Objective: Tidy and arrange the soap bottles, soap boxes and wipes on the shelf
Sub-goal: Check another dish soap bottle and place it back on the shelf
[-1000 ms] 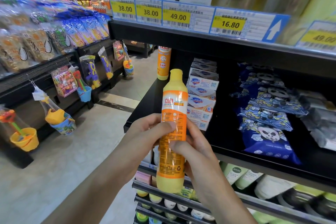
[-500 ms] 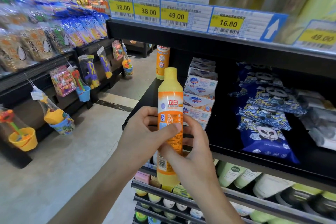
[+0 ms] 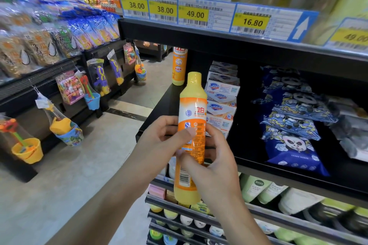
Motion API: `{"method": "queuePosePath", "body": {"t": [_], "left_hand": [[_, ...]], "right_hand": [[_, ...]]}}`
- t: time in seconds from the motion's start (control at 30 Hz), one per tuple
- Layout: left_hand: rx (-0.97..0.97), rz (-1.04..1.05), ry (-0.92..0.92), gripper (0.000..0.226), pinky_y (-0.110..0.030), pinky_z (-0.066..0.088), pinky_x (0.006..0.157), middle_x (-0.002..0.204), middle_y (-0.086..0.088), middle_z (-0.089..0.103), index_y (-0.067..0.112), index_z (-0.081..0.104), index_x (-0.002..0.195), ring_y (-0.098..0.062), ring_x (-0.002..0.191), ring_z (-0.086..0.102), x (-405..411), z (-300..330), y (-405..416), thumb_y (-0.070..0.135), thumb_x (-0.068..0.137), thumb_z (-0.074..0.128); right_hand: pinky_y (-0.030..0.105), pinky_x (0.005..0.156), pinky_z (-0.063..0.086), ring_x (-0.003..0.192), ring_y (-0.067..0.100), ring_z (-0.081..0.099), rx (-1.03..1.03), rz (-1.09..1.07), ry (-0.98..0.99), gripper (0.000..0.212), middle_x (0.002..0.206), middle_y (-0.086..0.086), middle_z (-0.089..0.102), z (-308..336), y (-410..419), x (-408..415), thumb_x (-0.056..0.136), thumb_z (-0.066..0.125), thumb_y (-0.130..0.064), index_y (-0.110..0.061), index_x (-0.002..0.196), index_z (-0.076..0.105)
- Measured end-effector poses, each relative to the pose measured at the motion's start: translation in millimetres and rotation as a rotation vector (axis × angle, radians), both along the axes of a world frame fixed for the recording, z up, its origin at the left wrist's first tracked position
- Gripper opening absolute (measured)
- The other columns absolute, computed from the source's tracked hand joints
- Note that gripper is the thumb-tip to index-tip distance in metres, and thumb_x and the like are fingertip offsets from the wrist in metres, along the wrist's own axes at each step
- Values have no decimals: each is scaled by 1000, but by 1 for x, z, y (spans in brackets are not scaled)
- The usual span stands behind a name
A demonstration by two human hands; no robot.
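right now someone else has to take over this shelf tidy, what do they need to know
Left hand and right hand both grip one yellow soap bottle, upright, in front of the shelf and not yet placed.
A second soap bottle stands at the shelf's back left. Soap boxes are stacked beside it; blue wipes packs overlap loosely to the right.
Left: shelve the held bottle, straighten the wipes.

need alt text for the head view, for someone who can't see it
Both hands, left and right, hold an upright yellow soap bottle before a black shelf. On the shelf stand another bottle, stacked soap boxes and blue wipes packs, under yellow price tags.
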State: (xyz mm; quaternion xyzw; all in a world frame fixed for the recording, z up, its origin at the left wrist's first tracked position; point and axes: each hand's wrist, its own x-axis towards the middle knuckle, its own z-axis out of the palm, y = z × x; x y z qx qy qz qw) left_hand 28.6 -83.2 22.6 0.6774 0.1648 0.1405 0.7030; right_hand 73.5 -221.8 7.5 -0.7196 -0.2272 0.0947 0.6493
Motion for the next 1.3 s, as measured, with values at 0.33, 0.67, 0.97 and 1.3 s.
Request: {"method": "queuePosePath", "body": {"t": [0.33, 0.67, 0.97, 1.3], "left_hand": [[45, -47, 52, 8, -16, 58, 65, 88, 10, 80, 28, 72, 98, -5, 82, 77, -8, -1, 11, 21, 99, 68], [122, 55, 67, 28, -51, 62, 91, 107, -13, 78, 15, 74, 114, -34, 101, 75, -7, 1, 21, 29, 90, 78], [153, 71, 86, 22, -45, 62, 91, 107, -11, 79, 14, 74, 115, -31, 102, 75, -10, 2, 40, 21, 95, 76], [75, -53, 78, 29, -22, 63, 73, 102, 6, 81, 23, 72, 122, -10, 94, 78, -12, 23, 71, 34, 95, 70]], "right_hand": [[35, 85, 62, 99, 5, 68, -21, 94, 42, 56, 106, -17, 71, 5, 0, 1, 85, 81, -21, -49, 129, 61], [32, 88, 58, 101, -3, 67, -97, 158, 69, 56, 113, -20, 70, 8, 8, 9, 85, 82, -37, -58, 128, 53], [43, 90, 61, 98, 6, 71, -123, 152, 67, 58, 112, -17, 71, 5, 25, 7, 80, 84, -43, -61, 126, 54], [39, 85, 63, 93, 7, 73, -105, 28, 51, 47, 105, -14, 73, 10, 61, 13, 80, 83, -31, -52, 116, 62]]}}
